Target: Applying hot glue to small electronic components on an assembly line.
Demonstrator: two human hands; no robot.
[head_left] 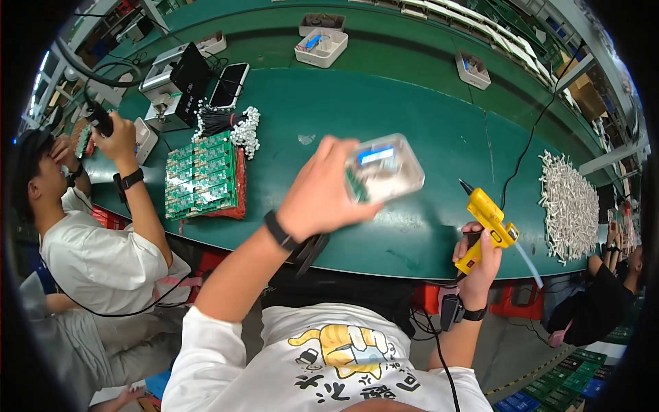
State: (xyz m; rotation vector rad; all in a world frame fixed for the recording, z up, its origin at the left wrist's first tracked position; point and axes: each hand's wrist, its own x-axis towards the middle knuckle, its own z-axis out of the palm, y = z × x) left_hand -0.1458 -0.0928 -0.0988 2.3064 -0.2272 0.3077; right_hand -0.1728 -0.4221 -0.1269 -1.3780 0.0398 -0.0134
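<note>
- Head view: holding the shallow white case [406, 180] by its left end, the left hand [317, 193] has fingers on the upper rim and thumb at the lower; case up over the bench [419, 103], out from the middle of its near edge, open face showing.
- Case looks light, stiff and likely smooth plastic; could slip if pinched at one corner. Best hold: outer side walls, clear of the blue block [376, 156] and green board inside, which seem the fragile parts.
- Right hand [476, 255] wraps the handle of a yellow glue gun [490, 218] by the near edge, right of centre; nozzle points up-left, toward the case side. Grip by handle only; tip may be hot. Pale glue rod [528, 264] sticks out behind.
- Around: stacked green circuit boards [200, 177] at the near edge, left; black leads with white ends [247, 134] just beyond; phone [229, 85] and metal-cased unit [177, 88] toward the far left corner; heap of small white pieces [568, 209] at the right end.
- In the way: dark cord [527, 154] trailing across the bench's right part; co-worker's raised hand [117, 143] at left, well apart.
</note>
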